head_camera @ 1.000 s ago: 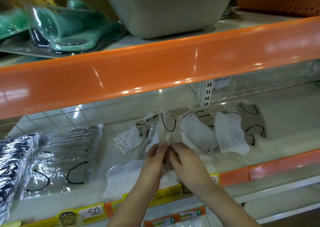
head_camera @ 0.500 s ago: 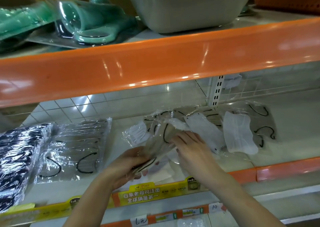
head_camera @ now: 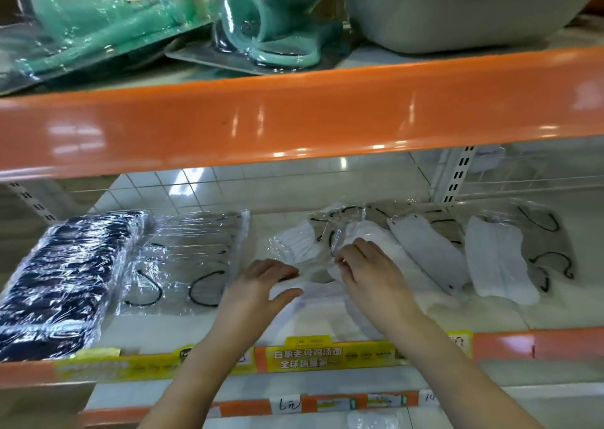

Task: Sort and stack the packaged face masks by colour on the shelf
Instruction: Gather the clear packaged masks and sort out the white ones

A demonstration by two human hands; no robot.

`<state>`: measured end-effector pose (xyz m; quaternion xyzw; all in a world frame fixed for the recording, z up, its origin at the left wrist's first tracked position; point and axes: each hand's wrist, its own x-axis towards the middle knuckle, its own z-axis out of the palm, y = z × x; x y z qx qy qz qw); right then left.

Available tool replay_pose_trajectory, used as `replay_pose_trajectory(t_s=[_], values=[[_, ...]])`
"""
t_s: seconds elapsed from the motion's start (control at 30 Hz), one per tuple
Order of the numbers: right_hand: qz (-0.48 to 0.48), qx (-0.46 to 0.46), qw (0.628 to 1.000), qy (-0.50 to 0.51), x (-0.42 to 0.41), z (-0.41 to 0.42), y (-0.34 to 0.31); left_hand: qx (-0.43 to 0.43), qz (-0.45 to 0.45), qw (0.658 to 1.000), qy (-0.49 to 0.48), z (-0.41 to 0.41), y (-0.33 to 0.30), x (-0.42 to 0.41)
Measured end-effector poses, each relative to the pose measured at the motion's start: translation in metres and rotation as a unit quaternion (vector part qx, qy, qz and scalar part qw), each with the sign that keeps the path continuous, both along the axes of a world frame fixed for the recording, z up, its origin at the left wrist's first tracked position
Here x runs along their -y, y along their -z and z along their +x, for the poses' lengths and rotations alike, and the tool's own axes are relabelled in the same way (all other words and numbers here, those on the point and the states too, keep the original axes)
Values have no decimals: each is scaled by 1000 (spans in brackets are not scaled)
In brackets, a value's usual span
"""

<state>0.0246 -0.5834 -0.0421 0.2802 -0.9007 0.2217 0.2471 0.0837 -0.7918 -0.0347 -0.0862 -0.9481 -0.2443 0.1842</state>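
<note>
Several clear-wrapped white face masks [head_camera: 428, 252] with black ear loops lie scattered on the white shelf [head_camera: 490, 314], right of centre. A neat stack of the same packs [head_camera: 186, 258] sits at the left, beside a stack of dark navy masks [head_camera: 62, 281] at the far left. My left hand [head_camera: 258, 288] hovers with relaxed fingers over the near edge of a clear pack [head_camera: 313, 284] lying in the middle. My right hand [head_camera: 366, 268] pinches the wrap of that pack between thumb and fingertips.
An orange shelf rail [head_camera: 294, 114] crosses above the masks and limits headroom. On the upper shelf lie teal packaged items [head_camera: 261, 26] and a grey tub [head_camera: 457, 6]. Yellow price labels [head_camera: 307, 353] line the front edge. A slotted upright [head_camera: 456, 180] stands at the back right.
My left hand has let go of the pack it carried leftwards and now hovers open over it. The pack lies on the shelf. My right hand has pulled back slightly and still pinches the wrap.
</note>
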Motion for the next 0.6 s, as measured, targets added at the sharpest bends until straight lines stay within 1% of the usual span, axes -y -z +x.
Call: replay_pose_trajectory(t_s=[0.03,0.07,0.2,0.33,0.43,0.6], values=[[-12,-2,1000,-1,6,1,-1,-48,-55,997,-9,-1,3,5],[-24,-4,1000,-4,15,1,-1,-90,-88,992,-28,-1,4,11],[-54,-37,997,-32,50,8,-4,-171,-148,969,-102,3,0,39],[-46,-25,997,-53,89,16,-1,-187,-176,958,-127,11,1,77],[-42,-2,996,-74,116,24,0,-183,-177,957,-138,18,6,105],[7,20,995,-100,153,38,13,-171,-192,954,-156,34,15,144]])
